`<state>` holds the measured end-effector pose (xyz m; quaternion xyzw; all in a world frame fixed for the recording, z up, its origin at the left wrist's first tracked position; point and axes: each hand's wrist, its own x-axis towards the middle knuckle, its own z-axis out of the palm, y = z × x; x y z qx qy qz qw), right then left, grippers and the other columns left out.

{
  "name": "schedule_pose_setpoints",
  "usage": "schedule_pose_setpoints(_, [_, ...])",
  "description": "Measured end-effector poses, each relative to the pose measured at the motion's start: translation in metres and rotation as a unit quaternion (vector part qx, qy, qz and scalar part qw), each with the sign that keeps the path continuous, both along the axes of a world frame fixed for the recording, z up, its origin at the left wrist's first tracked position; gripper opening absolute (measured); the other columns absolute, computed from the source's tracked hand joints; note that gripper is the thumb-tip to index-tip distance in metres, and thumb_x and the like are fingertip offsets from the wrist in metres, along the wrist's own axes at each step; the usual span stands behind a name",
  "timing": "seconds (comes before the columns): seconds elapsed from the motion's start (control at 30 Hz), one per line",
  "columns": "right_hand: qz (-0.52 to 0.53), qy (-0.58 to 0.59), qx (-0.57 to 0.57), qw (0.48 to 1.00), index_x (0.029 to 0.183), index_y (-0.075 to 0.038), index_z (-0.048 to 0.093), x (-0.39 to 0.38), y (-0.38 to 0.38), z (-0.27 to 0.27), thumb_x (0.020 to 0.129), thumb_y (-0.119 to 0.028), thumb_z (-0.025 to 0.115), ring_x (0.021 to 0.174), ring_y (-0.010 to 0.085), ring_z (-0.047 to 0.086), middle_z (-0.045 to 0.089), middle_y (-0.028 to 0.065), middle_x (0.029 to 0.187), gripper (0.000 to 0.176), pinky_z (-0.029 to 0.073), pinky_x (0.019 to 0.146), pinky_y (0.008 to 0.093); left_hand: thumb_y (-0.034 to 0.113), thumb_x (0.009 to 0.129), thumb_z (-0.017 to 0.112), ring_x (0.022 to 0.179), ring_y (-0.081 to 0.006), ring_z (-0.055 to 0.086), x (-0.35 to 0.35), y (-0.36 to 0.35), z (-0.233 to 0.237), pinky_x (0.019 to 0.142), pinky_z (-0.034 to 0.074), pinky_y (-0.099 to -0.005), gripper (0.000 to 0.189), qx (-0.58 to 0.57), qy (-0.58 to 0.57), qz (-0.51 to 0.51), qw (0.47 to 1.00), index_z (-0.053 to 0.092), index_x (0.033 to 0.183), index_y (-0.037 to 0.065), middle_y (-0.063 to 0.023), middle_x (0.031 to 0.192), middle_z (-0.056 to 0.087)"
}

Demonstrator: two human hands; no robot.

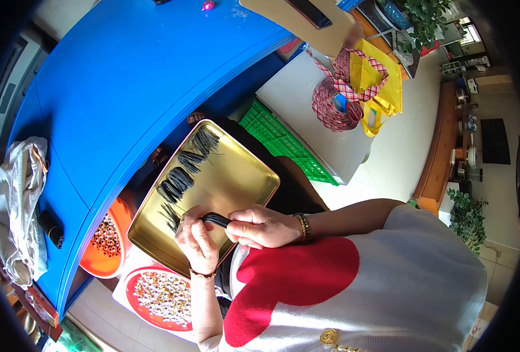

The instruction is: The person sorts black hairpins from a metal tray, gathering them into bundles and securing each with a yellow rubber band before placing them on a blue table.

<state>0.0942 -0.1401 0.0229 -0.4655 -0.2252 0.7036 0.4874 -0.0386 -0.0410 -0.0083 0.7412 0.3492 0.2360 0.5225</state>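
A small bundle of black cords (216, 220) stretches between my two hands, above the near edge of a gold tray. My left hand (196, 239), with a thin bracelet at the wrist, has its fingers closed at the bundle's left end. At the other end my right hand (263, 227), wearing a beaded bracelet, grips the strands between thumb and fingers. Along the left side of the gold metal tray (242, 158) lie several more black cord bundles (176, 183). Loose strand ends (171, 216) show close to my left fingers.
A blue table (137, 64) curves beyond the tray. Below it stand an orange bowl (98, 267) of dark beads and a red tray (134, 293) of shiny small pieces. A green crate (283, 138), plaid ribbon rolls (330, 111) and a yellow bag (392, 82) are at the upper right.
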Motion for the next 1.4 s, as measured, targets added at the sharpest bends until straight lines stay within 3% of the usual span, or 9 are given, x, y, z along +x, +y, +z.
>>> schedule_pose_setpoints(0.23, [-0.028, -0.029, -0.024, 0.999, 0.075, -0.003, 0.048, -0.014, -0.014, -0.011, 0.092, -0.017, 0.042, 0.049, 0.0060, 0.041, 0.043, -0.0008, 0.056, 0.023, 0.035, 0.046, 0.0224, 0.054, 0.089, 0.027, 0.067, -0.0139, 0.044, 0.006, -0.034, -0.019, 0.062, 0.036, -0.0256, 0.059, -0.125, -0.079, 0.041, 0.988, 0.049, 0.086, -0.001, -0.0073, 0.076, 0.049])
schedule_pose_setpoints(0.57, [-0.077, -0.200, 0.010, 0.977, 0.092, 0.000, 0.055, -0.027, -0.013, -0.014, 0.085, -0.008, 0.048, 0.070, 0.0244, 0.058, 0.058, 0.0149, 0.077, 0.012, 0.045, 0.062, 0.0323, 0.022, 0.090, 0.041, 0.070, -0.0179, 0.047, 0.004, -0.048, -0.023, 0.070, 0.040, -0.0301, 0.023, -0.153, -0.069, 0.065, 0.984, 0.044, 0.092, -0.001, -0.0097, 0.076, 0.049])
schedule_pose_setpoints(0.8, [-0.105, -0.266, 0.040, 0.957, 0.104, -0.001, 0.055, -0.032, -0.009, -0.028, 0.083, -0.007, 0.050, 0.081, 0.0314, 0.059, 0.060, 0.0183, 0.084, 0.023, 0.046, 0.071, 0.0342, 0.022, 0.093, 0.036, 0.072, -0.0164, 0.046, 0.009, -0.050, -0.010, 0.069, 0.039, -0.0285, 0.024, -0.251, -0.074, 0.101, 0.960, 0.045, 0.090, 0.000, -0.0084, 0.079, 0.049])
schedule_pose_setpoints(0.87, [-0.148, -0.359, 0.170, 0.906, 0.106, 0.001, 0.053, -0.035, -0.006, -0.039, 0.080, -0.002, 0.049, 0.073, 0.0268, 0.059, 0.059, 0.0172, 0.089, 0.026, 0.047, 0.063, 0.0315, 0.027, 0.093, 0.034, 0.072, -0.0166, 0.044, 0.014, -0.049, 0.001, 0.068, 0.039, -0.0287, 0.029, -0.232, -0.033, 0.112, 0.966, 0.046, 0.088, 0.001, -0.0081, 0.078, 0.048])
schedule_pose_setpoints(0.97, [-0.102, -0.310, 0.125, 0.937, 0.097, 0.001, 0.054, -0.038, -0.008, -0.046, 0.075, 0.001, 0.049, 0.076, 0.0277, 0.059, 0.058, 0.0172, 0.083, 0.022, 0.045, 0.063, 0.0341, 0.028, 0.091, 0.034, 0.070, -0.0223, 0.042, 0.016, -0.045, 0.006, 0.066, 0.037, -0.0338, 0.030, -0.283, 0.061, 0.138, 0.947, 0.046, 0.082, 0.003, -0.0121, 0.078, 0.043])
schedule_pose_setpoints(1.0, [-0.129, -0.315, 0.119, 0.933, 0.099, 0.001, 0.054, -0.042, -0.007, -0.051, 0.076, 0.001, 0.051, 0.076, 0.0261, 0.059, 0.059, 0.0168, 0.083, 0.024, 0.045, 0.062, 0.0330, 0.025, 0.089, 0.037, 0.067, -0.0243, 0.041, 0.009, -0.047, -0.012, 0.063, 0.037, -0.0345, 0.025, -0.127, 0.106, 0.085, 0.983, 0.045, 0.081, 0.003, -0.0117, 0.077, 0.040])
schedule_pose_setpoints(1.1, [-0.139, -0.313, 0.125, 0.931, 0.117, -0.002, 0.049, -0.042, -0.002, -0.061, 0.083, -0.006, 0.050, 0.079, 0.0274, 0.060, 0.060, 0.0169, 0.088, 0.035, 0.046, 0.066, 0.0333, 0.039, 0.090, 0.044, 0.061, -0.0120, 0.034, 0.018, -0.051, -0.011, 0.056, 0.033, -0.0222, 0.037, -0.310, -0.056, 0.184, 0.931, 0.054, 0.091, 0.003, -0.0006, 0.073, 0.039])
schedule_pose_setpoints(1.13, [-0.105, -0.319, 0.098, 0.937, 0.119, -0.003, 0.048, -0.042, 0.000, -0.061, 0.084, -0.008, 0.049, 0.080, 0.0283, 0.060, 0.060, 0.0170, 0.090, 0.035, 0.046, 0.067, 0.0335, 0.039, 0.094, 0.035, 0.063, -0.0118, 0.033, 0.022, -0.050, -0.010, 0.057, 0.032, -0.0244, 0.038, -0.241, -0.012, 0.181, 0.953, 0.045, 0.082, 0.004, -0.0012, 0.071, 0.036])
schedule_pose_setpoints(1.4, [-0.065, -0.325, 0.127, 0.935, 0.119, -0.003, 0.047, -0.040, 0.004, -0.077, 0.084, -0.011, 0.052, 0.079, 0.0279, 0.060, 0.061, 0.0163, 0.091, 0.036, 0.046, 0.068, 0.0331, 0.031, 0.088, 0.046, 0.073, -0.0172, 0.047, 0.023, -0.044, -0.018, 0.066, 0.039, -0.0312, 0.028, -0.263, -0.030, 0.205, 0.942, 0.050, 0.091, 0.003, -0.0085, 0.080, 0.051])
